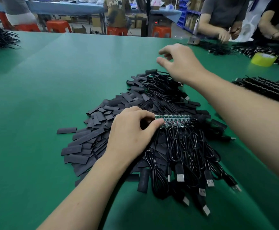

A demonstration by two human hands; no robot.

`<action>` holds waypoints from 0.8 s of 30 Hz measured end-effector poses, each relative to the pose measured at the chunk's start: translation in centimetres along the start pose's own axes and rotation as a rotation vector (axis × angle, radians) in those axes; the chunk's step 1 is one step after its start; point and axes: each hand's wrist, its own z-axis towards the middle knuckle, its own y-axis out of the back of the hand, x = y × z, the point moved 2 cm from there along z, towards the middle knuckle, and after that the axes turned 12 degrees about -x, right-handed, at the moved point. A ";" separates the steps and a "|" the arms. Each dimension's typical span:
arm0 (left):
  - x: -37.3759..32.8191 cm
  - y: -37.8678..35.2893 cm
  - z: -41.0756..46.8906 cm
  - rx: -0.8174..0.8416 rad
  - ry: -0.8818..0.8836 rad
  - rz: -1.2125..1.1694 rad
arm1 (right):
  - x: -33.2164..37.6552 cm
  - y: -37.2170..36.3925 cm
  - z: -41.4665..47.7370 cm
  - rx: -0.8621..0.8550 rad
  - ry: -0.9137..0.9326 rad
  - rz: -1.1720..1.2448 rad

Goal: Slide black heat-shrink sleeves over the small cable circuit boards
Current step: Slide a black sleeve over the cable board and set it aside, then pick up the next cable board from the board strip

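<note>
Left grip (132,130) pinching circuit boards (173,118), shirt (117,9) "OWN"

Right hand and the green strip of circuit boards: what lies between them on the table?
In the head view, a tangle of coiled black cables lies near the right hand, then flat black sleeves reach the strip of circuit boards.

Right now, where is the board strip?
Head view, centre-right: the board strip sits over the sleeve pile, its left end pinched by the left hand, black cables trailing from it toward the camera.
</note>
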 end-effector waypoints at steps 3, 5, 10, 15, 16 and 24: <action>-0.3 0.0 0.3 0.010 0.078 -0.145 | 1.0 1.2 -5.6 0.077 0.118 0.171; -0.3 0.0 0.4 0.049 0.126 -0.251 | 0.5 2.1 -9.7 0.170 0.100 0.269; -0.5 0.1 0.4 0.119 0.190 -0.455 | -0.9 2.7 -13.8 0.173 0.035 0.403; -0.2 0.3 0.4 0.144 0.222 -0.519 | -0.9 2.1 -13.8 0.194 0.014 0.537; -0.2 0.2 0.5 0.156 0.232 -0.526 | -1.0 2.1 -13.8 0.207 0.004 0.578; -0.6 0.0 0.3 0.255 0.313 -0.679 | -1.1 2.3 -14.2 0.262 0.016 0.775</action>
